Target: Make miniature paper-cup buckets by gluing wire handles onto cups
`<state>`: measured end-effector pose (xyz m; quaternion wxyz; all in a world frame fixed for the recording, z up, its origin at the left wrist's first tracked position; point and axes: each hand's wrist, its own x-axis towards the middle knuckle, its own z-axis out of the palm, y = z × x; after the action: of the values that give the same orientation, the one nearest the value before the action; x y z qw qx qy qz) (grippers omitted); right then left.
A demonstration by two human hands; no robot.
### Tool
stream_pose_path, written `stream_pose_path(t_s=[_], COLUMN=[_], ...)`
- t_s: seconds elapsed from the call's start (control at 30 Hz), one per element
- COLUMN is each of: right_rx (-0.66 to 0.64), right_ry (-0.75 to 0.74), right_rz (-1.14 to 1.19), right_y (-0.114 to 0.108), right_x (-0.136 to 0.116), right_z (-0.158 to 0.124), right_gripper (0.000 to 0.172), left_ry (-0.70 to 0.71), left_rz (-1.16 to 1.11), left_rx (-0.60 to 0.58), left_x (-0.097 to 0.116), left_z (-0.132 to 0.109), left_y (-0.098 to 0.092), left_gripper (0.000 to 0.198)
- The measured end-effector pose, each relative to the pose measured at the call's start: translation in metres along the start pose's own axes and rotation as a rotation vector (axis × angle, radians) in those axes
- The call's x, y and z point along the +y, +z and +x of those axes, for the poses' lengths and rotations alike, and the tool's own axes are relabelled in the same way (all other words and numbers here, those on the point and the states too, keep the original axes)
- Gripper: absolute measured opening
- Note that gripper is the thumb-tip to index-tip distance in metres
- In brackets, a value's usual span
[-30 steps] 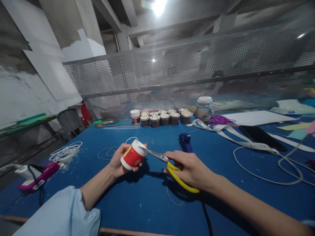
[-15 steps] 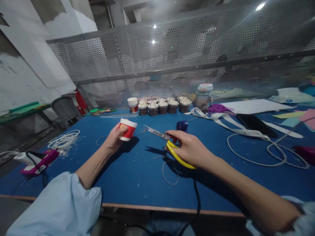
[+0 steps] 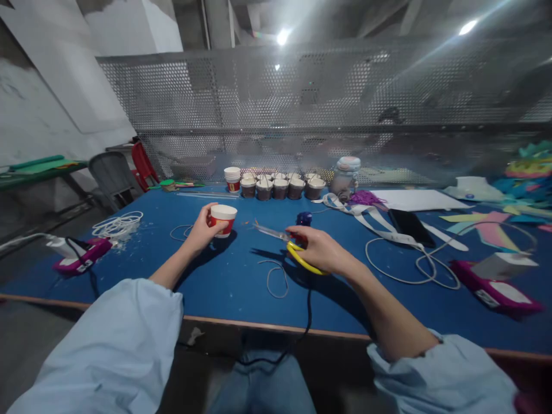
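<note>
Just left of the middle, my left hand (image 3: pixel 202 229) grips a red and white paper cup (image 3: pixel 223 221), which is nearly upright just over the blue table (image 3: pixel 241 287). My right hand (image 3: pixel 317 248) holds scissors with yellow handles (image 3: pixel 306 260); their blades point left toward the cup and do not touch it. A dark blue object (image 3: pixel 304 218) stands just behind my right hand. On the table below the scissors lies a thin loop of cord (image 3: pixel 277 282).
Behind are stacked cups (image 3: pixel 232 179), several dark cups with wire handles (image 3: pixel 280 188) and a jar (image 3: pixel 346 174). White ribbon (image 3: pixel 375 221), a phone (image 3: pixel 411 227) and a power strip (image 3: pixel 495 290) lie right. White cable (image 3: pixel 116 224) and another power strip (image 3: pixel 83 257) lie left.
The view has shifted, showing more of the right side. The cup is now more upright and lower, close to the table. The scissors remain in my right hand.
</note>
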<state>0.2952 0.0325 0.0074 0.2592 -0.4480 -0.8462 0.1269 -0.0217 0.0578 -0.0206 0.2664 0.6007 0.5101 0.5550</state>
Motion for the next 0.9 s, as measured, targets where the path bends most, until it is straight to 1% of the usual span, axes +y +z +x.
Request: stream_pose_path(t_s=[0.07,0.13,0.23,0.3,0.33,0.4,0.5,0.57,0.67,0.73,0.9], right_rx=[0.093,0.206,0.347,0.367,0.346,0.264,0.121,0.043,-0.038,-0.073,-0.129], right_ry=[0.024,0.082,0.254,0.409,0.483,0.602,0.691,0.701,0.692,0.689,0.688], right_rz=[0.046,0.052,-0.026,-0.116,-0.159,-0.227,-0.281,-0.298,-0.326,-0.352,-0.41], right_y=[-0.011,-0.025,-0.045,-0.053,-0.054,-0.052,-0.043,-0.038,-0.035,-0.036,-0.037], right_x=[0.008,0.022,0.056,0.083,0.095,0.116,0.134,0.137,0.135,0.133,0.13], right_z=[0.006,0.011,0.014,0.011,0.009,0.003,-0.001,-0.001,0.002,0.003,0.002], right_gripper=[0.05,0.056,0.058,0.053,0.048,0.036,0.031,0.032,0.033,0.033,0.033], left_ry=[-0.008,-0.001,0.023,0.032,0.035,0.041,0.049,0.053,0.072,0.086,0.089], left_rz=[0.02,0.045,0.081,0.101,0.11,0.13,0.165,0.188,0.233,0.263,0.273], left_rx=[-0.025,-0.043,-0.038,-0.017,-0.007,0.002,-0.012,-0.036,-0.074,-0.098,-0.126], left_x=[-0.001,-0.003,-0.008,-0.013,-0.016,-0.021,-0.026,-0.028,-0.028,-0.027,-0.029], left_z=[-0.006,-0.012,-0.017,-0.018,-0.018,-0.017,-0.016,-0.015,-0.016,-0.017,-0.016], left_y=[0.006,0.012,0.017,0.018,0.019,0.019,0.018,0.017,0.014,0.012,0.009], left_gripper=[0.067,0.064,0.064,0.065,0.066,0.068,0.07,0.072,0.08,0.084,0.084])
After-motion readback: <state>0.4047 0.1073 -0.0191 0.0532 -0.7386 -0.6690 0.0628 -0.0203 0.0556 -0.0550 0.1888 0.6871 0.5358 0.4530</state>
